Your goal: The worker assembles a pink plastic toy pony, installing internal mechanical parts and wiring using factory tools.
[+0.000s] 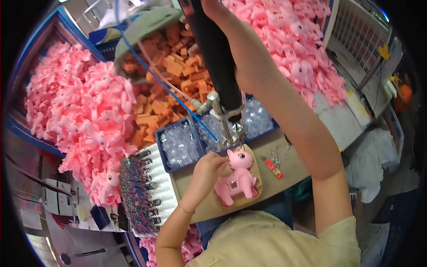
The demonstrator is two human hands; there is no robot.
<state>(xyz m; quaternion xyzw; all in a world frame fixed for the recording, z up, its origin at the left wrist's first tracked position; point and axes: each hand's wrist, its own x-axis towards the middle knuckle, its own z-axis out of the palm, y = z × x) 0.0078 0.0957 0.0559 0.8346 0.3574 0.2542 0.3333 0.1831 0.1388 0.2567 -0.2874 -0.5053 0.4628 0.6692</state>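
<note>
A pink toy pony half-shell (240, 180) lies on a tan fixture block (259, 189) in front of me. At its neck and head, my left hand (209, 171) has its fingers pinched together, touching the pony's left side. My right hand (213, 8) is raised at the upper edge, wrapped around the top of a black powered screwdriver (218, 66); part of this hand is cut off. The screwdriver stands nearly upright, its metal tip just above the pony's head. Whether the tip touches a screw is too small to tell.
Blue trays of clear plastic parts (178, 144) stand behind the fixture. Pink toy parts are heaped at left (89, 111) and right (293, 40), orange blocks (178, 66) between. Wired components (140, 191) lie on white foam. A red-orange piece (273, 169) and small screws (276, 153) lie rightward.
</note>
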